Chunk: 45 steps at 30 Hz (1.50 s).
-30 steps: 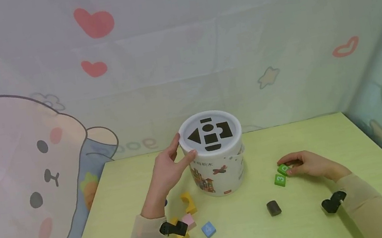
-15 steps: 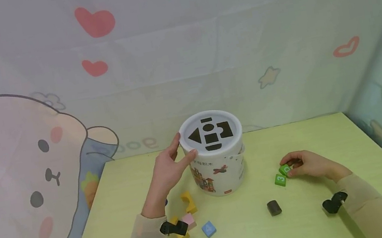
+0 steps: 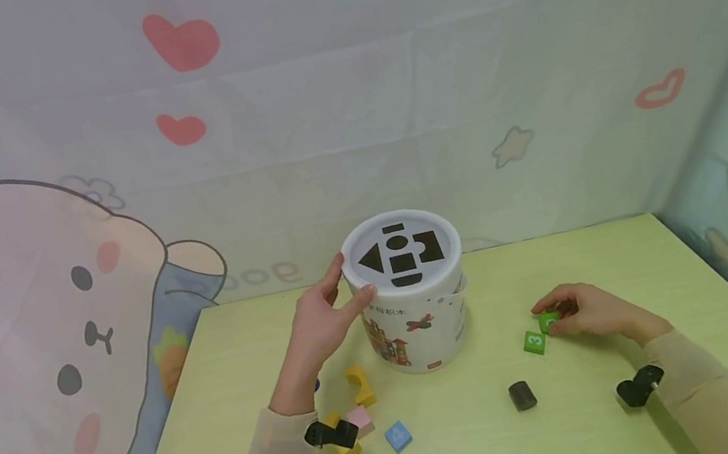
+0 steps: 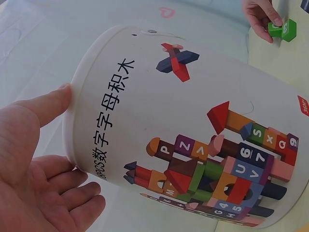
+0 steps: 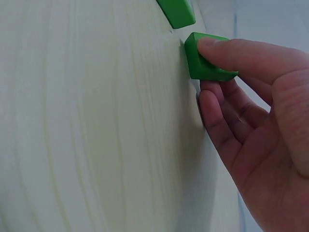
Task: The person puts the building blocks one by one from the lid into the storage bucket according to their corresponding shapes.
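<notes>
A white bucket (image 3: pixel 417 330) with printed toy-block pictures stands upright on the table; shaped holes pierce its lid (image 3: pixel 381 288). My left hand (image 3: pixel 318 323) rests spread against the lid's left edge, thumb at the front. Close up in the left wrist view, the thumb (image 4: pixel 48 104) lies straight on the white rim and the other fingers are loosely bent. To the right, my right hand (image 3: pixel 595 313) pinches a green block (image 5: pixel 210 58) between thumb and fingers. Beside it lies another green block (image 3: pixel 534 343) marked 3. Fingers partly cover the held block's face.
A dark brown cylinder block (image 3: pixel 522 396) lies front right of the bucket. Near my left forearm are a yellow arch block (image 3: pixel 360 386), a pink block (image 3: pixel 361 421), a blue block (image 3: pixel 398 436) marked 4 and another yellow piece (image 3: pixel 349 453), partly hidden by the wrist camera.
My right hand has shifted slightly to the right with the green block, which has turned and separated a little from the block marked 3. My left hand and the bucket stay put.
</notes>
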Tool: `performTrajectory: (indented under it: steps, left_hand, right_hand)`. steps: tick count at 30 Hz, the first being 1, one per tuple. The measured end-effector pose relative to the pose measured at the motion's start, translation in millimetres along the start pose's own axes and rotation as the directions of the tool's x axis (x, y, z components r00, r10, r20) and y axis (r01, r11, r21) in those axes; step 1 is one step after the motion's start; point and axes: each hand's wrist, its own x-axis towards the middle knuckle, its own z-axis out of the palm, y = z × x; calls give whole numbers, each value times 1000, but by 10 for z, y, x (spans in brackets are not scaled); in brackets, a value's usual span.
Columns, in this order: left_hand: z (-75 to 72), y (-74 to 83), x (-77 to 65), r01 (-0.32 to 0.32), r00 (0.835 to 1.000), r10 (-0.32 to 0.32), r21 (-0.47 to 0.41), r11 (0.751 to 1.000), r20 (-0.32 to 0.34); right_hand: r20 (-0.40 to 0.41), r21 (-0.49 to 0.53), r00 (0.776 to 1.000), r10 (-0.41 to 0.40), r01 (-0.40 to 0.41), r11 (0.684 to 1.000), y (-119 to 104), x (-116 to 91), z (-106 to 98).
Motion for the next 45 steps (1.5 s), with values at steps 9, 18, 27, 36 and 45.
performTrajectory:
  steps: [9,18,27,36,45]
  left_hand:
    - [-5,-6,10,8,1000,-8,8,1000,0]
    - [-7,22,7,4,1000,-4,17,1000,-1]
    - [-12,26,-2,6,1000,-6,7,1000,1]
    - [-12,14,-2,8,1000,-8,9,1000,-2]
    - [6,-28,14,2,1000,-2,11,1000,-1]
  right_hand:
    - [8,-12,1000,16,-16,1000,-34,-30,-56]
    - [-20,-26,998,58,-58,998,-3,-63,-87]
    - [-22,0,994,107,-107,994,24,-100,-87]
    - [-36,-18,991,130,-130,991,-17,-121,-78]
    - [-123,-12,981,147,-150,989,-88,-150,-85]
